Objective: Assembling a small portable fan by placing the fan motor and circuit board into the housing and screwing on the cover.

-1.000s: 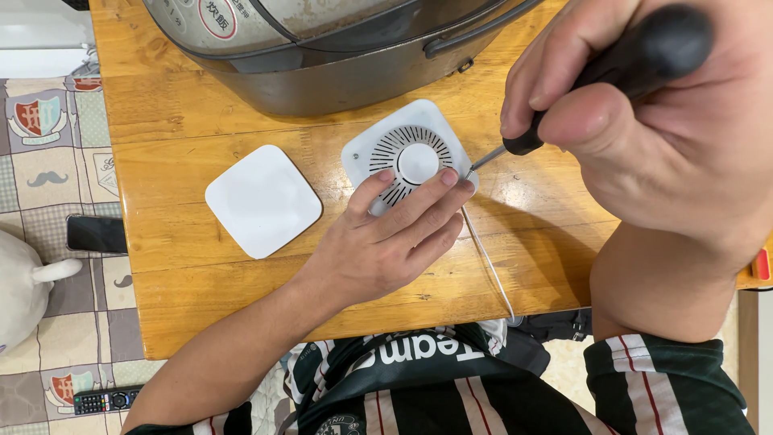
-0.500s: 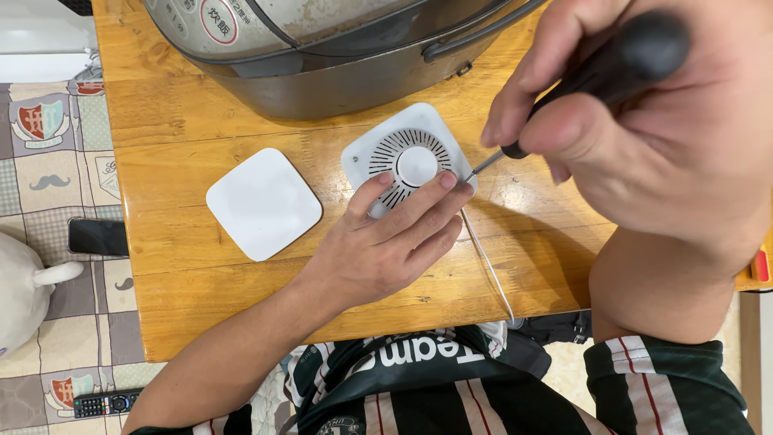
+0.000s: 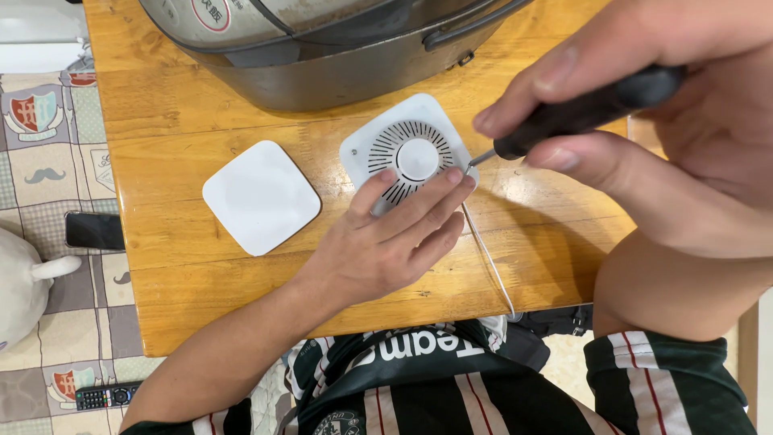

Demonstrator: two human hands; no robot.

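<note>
A white square device with a round slotted vent [image 3: 405,147] lies on the wooden table [image 3: 185,105]. My left hand [image 3: 386,242] presses its fingers flat on the device's near edge. My right hand [image 3: 668,137] grips a black-handled screwdriver [image 3: 580,113]; its metal tip touches the device's right corner. A thin white cable [image 3: 487,258] runs from the device toward me. A separate white square cover [image 3: 260,196] lies to the left, apart from both hands.
A large metal rice cooker [image 3: 322,48] stands at the table's far side, just behind the device. On the patterned floor at left lie a black phone [image 3: 93,230], a remote control [image 3: 105,395] and a white plush object [image 3: 24,282].
My right hand has turned the screwdriver slightly, lowering the handle, with the tip kept at the device's corner. My left hand and the device have not moved.
</note>
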